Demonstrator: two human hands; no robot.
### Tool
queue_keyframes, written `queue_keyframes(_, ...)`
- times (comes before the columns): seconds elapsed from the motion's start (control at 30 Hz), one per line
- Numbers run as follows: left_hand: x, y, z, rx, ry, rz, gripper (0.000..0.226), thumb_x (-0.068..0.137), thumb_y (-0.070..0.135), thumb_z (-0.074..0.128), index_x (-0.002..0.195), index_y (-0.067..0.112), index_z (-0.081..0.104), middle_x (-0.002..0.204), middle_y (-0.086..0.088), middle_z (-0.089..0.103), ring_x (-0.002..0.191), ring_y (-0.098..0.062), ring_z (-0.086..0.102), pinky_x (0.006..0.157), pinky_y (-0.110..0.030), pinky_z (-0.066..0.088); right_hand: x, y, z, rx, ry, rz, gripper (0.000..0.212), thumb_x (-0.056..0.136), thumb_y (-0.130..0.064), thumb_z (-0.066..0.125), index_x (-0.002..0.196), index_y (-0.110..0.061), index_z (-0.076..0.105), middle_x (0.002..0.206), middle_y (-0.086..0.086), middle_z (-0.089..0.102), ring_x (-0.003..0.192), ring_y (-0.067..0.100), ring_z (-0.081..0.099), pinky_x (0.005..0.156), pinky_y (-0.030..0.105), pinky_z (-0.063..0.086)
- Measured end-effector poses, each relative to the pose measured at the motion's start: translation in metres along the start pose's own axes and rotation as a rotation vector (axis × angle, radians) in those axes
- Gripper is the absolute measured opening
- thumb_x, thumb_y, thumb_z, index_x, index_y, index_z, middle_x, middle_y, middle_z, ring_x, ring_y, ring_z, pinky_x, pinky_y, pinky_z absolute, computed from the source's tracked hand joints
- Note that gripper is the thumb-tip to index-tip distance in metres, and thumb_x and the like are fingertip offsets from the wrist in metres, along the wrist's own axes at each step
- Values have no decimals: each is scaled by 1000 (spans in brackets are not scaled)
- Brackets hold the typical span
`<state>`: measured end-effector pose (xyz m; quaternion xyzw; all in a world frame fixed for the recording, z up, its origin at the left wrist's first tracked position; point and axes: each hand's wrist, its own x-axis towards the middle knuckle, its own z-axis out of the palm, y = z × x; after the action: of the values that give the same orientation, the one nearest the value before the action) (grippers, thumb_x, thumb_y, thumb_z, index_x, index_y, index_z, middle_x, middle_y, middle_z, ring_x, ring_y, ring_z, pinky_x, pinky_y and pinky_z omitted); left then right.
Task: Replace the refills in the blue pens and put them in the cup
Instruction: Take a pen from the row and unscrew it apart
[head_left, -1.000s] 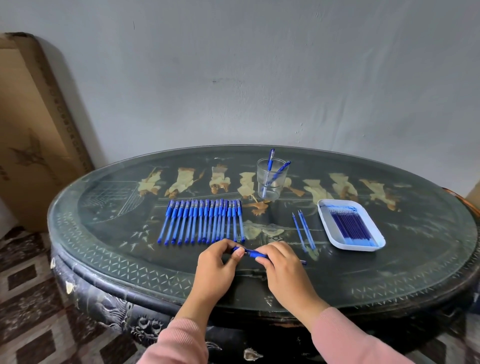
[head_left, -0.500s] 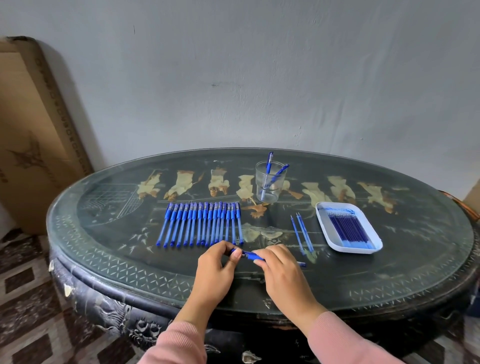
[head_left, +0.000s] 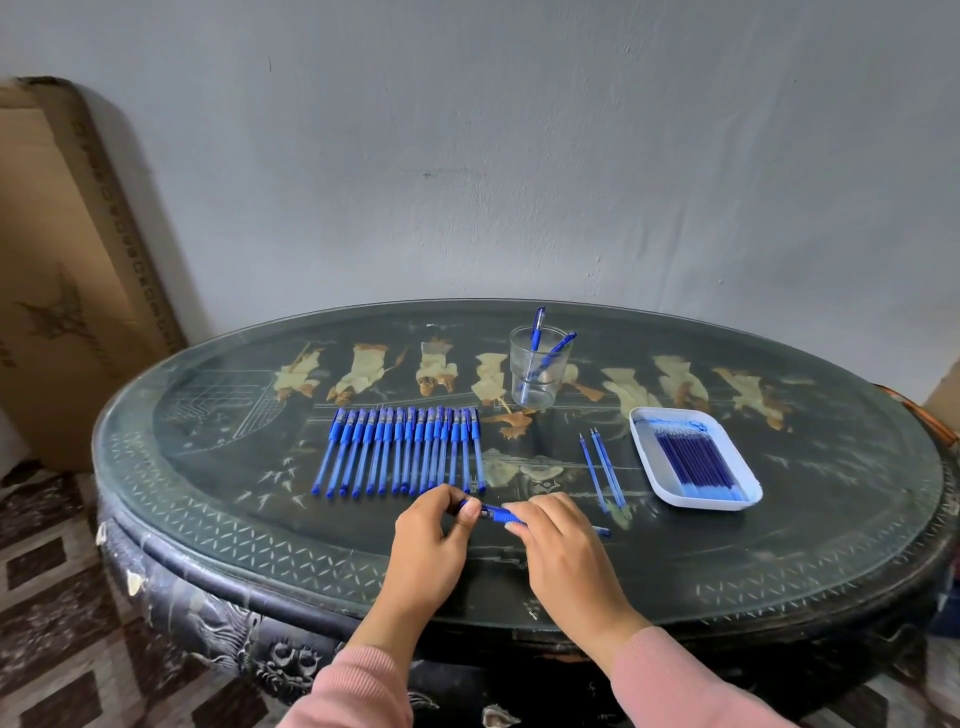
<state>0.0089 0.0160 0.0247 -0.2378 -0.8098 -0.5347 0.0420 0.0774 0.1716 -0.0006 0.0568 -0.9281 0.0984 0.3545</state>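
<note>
A: Can I reach the cup (head_left: 537, 374)?
B: Yes. Bare table (head_left: 831, 493) runs straight back from me, between the pen row (head_left: 400, 452) and two loose refills (head_left: 602, 470). The tray (head_left: 649, 467) blocks farther right, and its rim is probably low.

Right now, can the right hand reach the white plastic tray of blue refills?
Probably yes: the white plastic tray lies ahead-right of the right hand, only two loose blue refills flat between. But that hand and the left hand grip a blue pen, so free it first.

Before you, glossy glass-topped surface (head_left: 779, 545), clear smooth cup (head_left: 537, 387), shiny white plastic tray (head_left: 645, 451), translucent blue plastic pens (head_left: 400, 452), matt brown cardboard (head_left: 67, 270)
</note>
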Motion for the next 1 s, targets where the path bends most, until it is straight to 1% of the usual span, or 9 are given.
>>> queue_keyframes(0.23,1,-3,1,11,-13,-6,27,96,24,59,70,28,50,62,11,46,58,-6,39,58,-18,32,0,-1,0,-9,17,-9,22,101,-19,44,106,-13,65,94,-4,60,87,12,54,83,25,50)
queue_keyframes(0.3,1,-4,2,14,-12,-10,27,96,24,58,71,26,51,63,10,46,59,-6,39,58,-19,32,0,-1,-1,-11,23,-12,22,100,-19,45,107,-13,65,94,-4,60,87,12,54,83,25,50)
queue_keyframes(0.43,1,-5,3,22,-8,-3,24,96,22,58,73,18,52,64,10,46,62,-4,42,60,-17,32,0,-2,-1,-13,55,-37,20,99,-16,48,106,-10,66,91,-3,60,84,13,54,83,25,49)
queue_keyframes(0.53,1,-5,3,24,-9,0,27,97,22,57,71,22,49,64,11,44,64,-2,42,60,-17,31,-1,-2,0,-32,61,-46,22,99,-16,49,108,-9,67,91,-2,61,85,13,54,84,25,49)
queue_keyframes(0.77,1,-5,3,2,-14,-17,33,98,26,54,67,23,43,64,9,42,64,-5,41,62,-23,31,-1,-2,0,-42,55,-51,25,98,-17,48,109,-7,68,92,-2,62,86,13,55,84,25,50)
queue_keyframes(0.87,0,-4,0,-1,-60,-17,27,98,31,54,72,23,52,66,8,50,65,-6,46,66,-26,37,-1,0,1,-34,24,-23,27,100,-23,45,109,-10,67,95,-2,62,88,13,57,84,27,53)
queue_keyframes(0.93,0,-4,-2,16,-96,-6,19,96,37,56,82,25,62,73,9,62,71,-8,56,72,-27,45,-1,3,1,-40,15,2,25,99,-26,51,110,-11,67,96,-3,64,89,14,58,85,28,54)
queue_keyframes(1.0,1,-1,-4,1,-122,0,12,93,35,61,92,26,70,84,13,70,81,-7,64,76,-20,49,0,5,2,-34,2,19,21,94,-26,58,106,-12,69,94,-3,64,87,14,58,82,28,54)
